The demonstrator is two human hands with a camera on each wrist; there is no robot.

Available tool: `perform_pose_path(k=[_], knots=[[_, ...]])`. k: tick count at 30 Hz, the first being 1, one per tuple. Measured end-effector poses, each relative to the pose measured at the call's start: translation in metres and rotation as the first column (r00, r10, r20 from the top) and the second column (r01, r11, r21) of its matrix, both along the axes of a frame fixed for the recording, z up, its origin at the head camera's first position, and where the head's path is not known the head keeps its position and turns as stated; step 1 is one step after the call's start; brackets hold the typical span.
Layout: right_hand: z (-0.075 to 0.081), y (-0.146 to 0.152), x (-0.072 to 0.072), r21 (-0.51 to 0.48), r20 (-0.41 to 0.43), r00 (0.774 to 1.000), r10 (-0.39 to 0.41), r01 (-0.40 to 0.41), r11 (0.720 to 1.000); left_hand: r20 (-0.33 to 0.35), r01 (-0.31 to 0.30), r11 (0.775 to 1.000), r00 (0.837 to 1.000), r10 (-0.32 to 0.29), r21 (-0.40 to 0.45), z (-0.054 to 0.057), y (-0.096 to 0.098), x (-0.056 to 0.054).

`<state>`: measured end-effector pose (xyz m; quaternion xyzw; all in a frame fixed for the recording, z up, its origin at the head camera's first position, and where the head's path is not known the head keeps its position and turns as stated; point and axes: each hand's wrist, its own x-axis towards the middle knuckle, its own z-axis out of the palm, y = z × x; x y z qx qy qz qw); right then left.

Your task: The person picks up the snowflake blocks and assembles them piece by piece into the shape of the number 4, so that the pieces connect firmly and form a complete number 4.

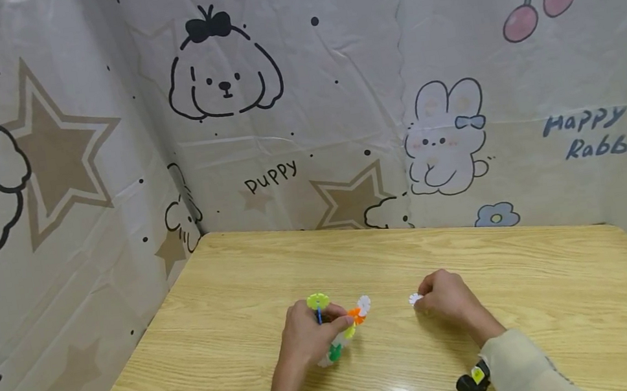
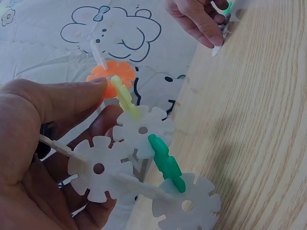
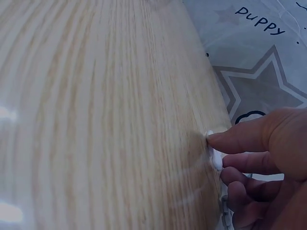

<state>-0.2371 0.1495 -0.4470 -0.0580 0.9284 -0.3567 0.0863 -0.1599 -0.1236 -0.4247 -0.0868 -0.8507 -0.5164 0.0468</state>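
Note:
My left hand (image 1: 307, 336) grips a linked chain of plastic snowflake discs, with thumb and fingers around its orange disc (image 2: 112, 76). From that one the chain runs through a yellow disc (image 2: 125, 98), white discs (image 2: 144, 129) and a green disc (image 2: 166, 163), seen edge-on. Another white disc (image 1: 365, 304) tips the orange end, and a yellow-green disc (image 1: 318, 300) stands above the left hand on a blue one (image 1: 319, 315). To the right, my right hand (image 1: 449, 296) pinches a single white snowflake disc (image 3: 214, 151) by its edge, close over the table.
Both hands are over a light wood-grain table (image 1: 229, 277). A patterned cloth (image 1: 303, 112) hangs behind it and along its sides. By the right hand's fingers, a green piece (image 2: 228, 7) shows in the left wrist view.

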Motion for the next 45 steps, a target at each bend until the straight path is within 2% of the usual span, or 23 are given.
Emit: perform_pose_path(k=[5,12,22,30,37,45], knots=[[0.000,0.000,-0.001,0.024,-0.002,1.000,-0.006,0.006,1.000,-0.013,0.010,1.000,1.000,-0.010,-0.001,-0.001,0.000,0.000],[0.000,0.000,0.000,0.011,-0.012,1.000,-0.025,0.025,1.000,0.014,0.009,1.000,1.000,-0.010,0.010,-0.002,0.000,-0.001],[0.005,0.002,0.003,-0.022,-0.027,1.000,0.011,-0.011,1.000,0.011,-0.015,1.000,1.000,0.015,0.008,-0.002,0.005,-0.002],[0.010,0.003,0.008,-0.010,-0.092,0.994,0.058,-0.059,0.998,0.038,-0.013,1.000,0.999,0.013,0.000,0.000,0.009,-0.002],[0.018,0.000,0.011,-0.062,-0.110,0.992,0.068,-0.075,0.995,0.065,-0.003,1.000,0.998,0.003,0.003,0.001,0.011,-0.003],[0.030,-0.003,0.019,-0.154,-0.083,0.994,0.065,-0.077,0.985,0.083,0.014,1.000,0.996,-0.013,-0.010,-0.001,0.016,-0.005]])
